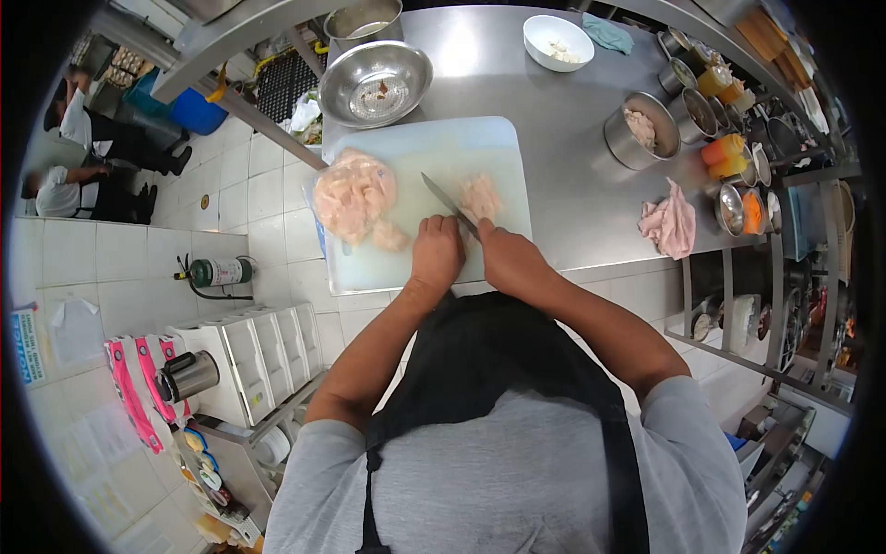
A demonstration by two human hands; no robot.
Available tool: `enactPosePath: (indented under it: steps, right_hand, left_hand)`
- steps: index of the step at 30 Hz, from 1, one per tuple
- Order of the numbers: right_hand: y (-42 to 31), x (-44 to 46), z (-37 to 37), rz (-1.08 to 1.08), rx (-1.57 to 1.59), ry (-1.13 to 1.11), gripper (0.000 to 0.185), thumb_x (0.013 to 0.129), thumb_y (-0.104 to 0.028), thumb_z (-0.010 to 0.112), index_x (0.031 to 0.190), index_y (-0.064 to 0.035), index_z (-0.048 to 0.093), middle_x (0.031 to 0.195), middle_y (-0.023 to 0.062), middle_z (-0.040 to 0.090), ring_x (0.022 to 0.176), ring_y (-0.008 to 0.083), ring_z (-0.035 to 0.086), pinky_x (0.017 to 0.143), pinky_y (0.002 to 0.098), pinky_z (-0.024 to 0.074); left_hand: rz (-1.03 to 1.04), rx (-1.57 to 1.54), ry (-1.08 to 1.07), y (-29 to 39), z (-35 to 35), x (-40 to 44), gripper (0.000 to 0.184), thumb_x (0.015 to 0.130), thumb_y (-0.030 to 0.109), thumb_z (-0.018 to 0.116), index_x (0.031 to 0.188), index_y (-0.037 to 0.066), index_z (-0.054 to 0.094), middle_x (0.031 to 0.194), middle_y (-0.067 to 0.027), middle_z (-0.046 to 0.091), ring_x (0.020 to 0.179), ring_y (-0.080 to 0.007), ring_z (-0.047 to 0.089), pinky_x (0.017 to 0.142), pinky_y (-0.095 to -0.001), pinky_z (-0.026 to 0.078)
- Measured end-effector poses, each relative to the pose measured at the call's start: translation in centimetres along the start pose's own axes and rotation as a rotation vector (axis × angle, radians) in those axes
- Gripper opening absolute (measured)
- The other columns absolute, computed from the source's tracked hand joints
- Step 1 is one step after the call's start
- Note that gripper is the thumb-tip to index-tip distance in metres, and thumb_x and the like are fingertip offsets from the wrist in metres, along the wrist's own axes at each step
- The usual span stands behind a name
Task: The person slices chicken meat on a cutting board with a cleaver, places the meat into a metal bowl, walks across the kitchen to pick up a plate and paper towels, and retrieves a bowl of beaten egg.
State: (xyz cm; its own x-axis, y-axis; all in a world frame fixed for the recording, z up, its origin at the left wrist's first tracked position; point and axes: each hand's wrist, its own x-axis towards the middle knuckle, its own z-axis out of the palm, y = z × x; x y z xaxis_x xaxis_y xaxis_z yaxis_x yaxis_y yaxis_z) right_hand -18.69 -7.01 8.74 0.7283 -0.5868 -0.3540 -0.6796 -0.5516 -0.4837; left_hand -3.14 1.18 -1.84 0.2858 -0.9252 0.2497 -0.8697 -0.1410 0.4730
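My right hand (508, 258) is wrapped round the handle of a kitchen knife (443, 196), whose blade slants up and to the left over the white cutting board (443, 138). Close beside it, my left hand (438, 247) rests on the board with its fingers curled down; whatever lies under them is hidden. Cut pieces of raw chicken (480, 196) lie just right of the blade. A larger heap of raw chicken (355, 194) sits on the board's left side, with a smaller chicken piece (390, 236) below it.
A steel colander (406, 69) stands behind the board, a white bowl (558, 44) at the back. A steel pot (620, 138) holding chicken and a pink cloth (668, 222) are to the right, near sauce bottles (723, 152). Two people are at far left.
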Motion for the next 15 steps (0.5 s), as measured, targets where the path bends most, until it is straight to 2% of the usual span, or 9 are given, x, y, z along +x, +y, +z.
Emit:
enactPosePath:
  steps: [3, 6, 12, 15]
  right_hand:
    - [-0.8, 3.1, -0.3, 0.034, 0.07, 0.007, 0.028, 0.094, -0.002, 0.059, 0.121, 0.0035, 0.054, 0.1, 0.0298, 0.073, 0.095, 0.0489, 0.074, 0.083, 0.0576, 0.0586]
    - [-0.2, 5.4, -1.4, -0.07, 0.066, 0.041, 0.03, 0.094, -0.004, 0.061, 0.123, 0.0024, 0.055, 0.102, 0.0295, 0.075, 0.098, 0.0485, 0.074, 0.084, 0.0573, 0.0581]
    - [0.2, 1.3, -4.1, -0.046, 0.004, -0.019, 0.03, 0.094, -0.002, 0.061, 0.122, 0.0035, 0.054, 0.101, 0.0276, 0.074, 0.095, 0.0477, 0.073, 0.083, 0.0566, 0.0573]
    - [0.4, -0.3, -4.8, -0.016, -0.047, -0.073, 0.027, 0.094, 0.0, 0.058, 0.121, 0.0037, 0.053, 0.1, 0.0266, 0.073, 0.094, 0.0471, 0.073, 0.081, 0.0568, 0.0568]
  left_hand:
    - [0.021, 0.012, -0.019, -0.4, 0.2, 0.0, 0.019, 0.086, 0.002, 0.066, 0.105, -0.001, 0.069, 0.099, -0.0198, 0.066, 0.098, -0.0408, 0.064, 0.086, -0.0504, 0.057]
    - [0.052, -0.013, -0.081, -0.6, -0.8, 0.5, 0.024, 0.091, 0.006, 0.066, 0.112, -0.004, 0.071, 0.104, -0.022, 0.07, 0.1, -0.0432, 0.066, 0.09, -0.0518, 0.056]
    - [0.005, 0.025, -0.125, 0.7, -4.2, 0.4, 0.028, 0.09, 0.014, 0.069, 0.113, -0.002, 0.071, 0.103, -0.0194, 0.068, 0.102, -0.04, 0.065, 0.086, -0.0515, 0.058]
    - [-0.061, -0.05, -0.1, 1.9, -4.9, 0.8, 0.026, 0.092, 0.019, 0.069, 0.111, 0.002, 0.074, 0.109, -0.0193, 0.07, 0.104, -0.0421, 0.067, 0.09, -0.0527, 0.058]
